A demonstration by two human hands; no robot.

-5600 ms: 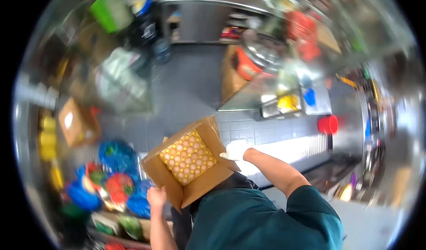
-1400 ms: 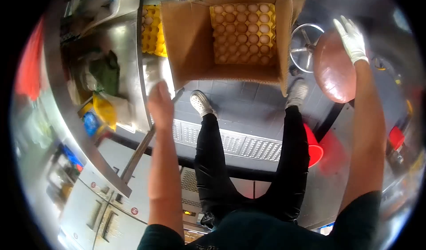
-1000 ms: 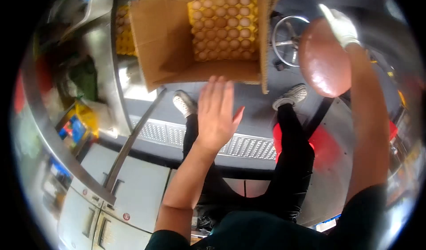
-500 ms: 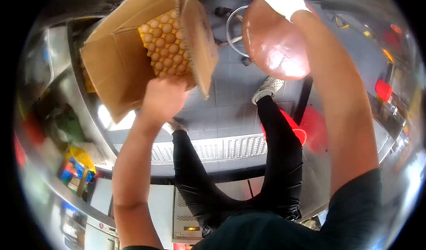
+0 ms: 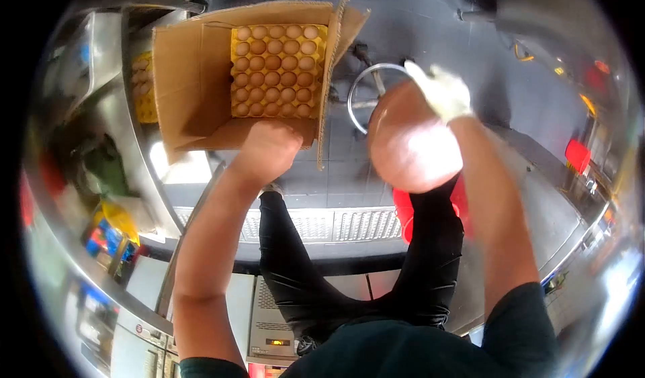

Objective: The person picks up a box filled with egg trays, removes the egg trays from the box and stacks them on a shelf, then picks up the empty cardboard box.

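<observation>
My bare left hand point(image 5: 271, 151) is closed on the near edge of an open cardboard box point(image 5: 191, 103). Inside the box, a yellow tray point(image 5: 235, 108) carries rows of brown eggs point(image 5: 273, 62). My right hand point(image 5: 443, 95), in a white glove, grips the far rim of a round stool point(image 5: 406, 139) with a shiny brown seat. The stool is tipped, so its metal foot ring point(image 5: 356, 99) and part of its legs show beyond the seat. My right fingers are blurred and partly hidden.
More eggs on a yellow tray point(image 5: 143, 89) stand left of the box. A steel counter edge point(image 5: 144, 170) runs along the left. A red bucket point(image 5: 403, 220) is behind my right leg. A floor grate point(image 5: 366, 223) crosses in front of appliances point(image 5: 272, 321).
The box has turned straighter and its egg tray is now in fuller view. The stool has come nearer my body with my right hand on it. My left hand keeps its hold.
</observation>
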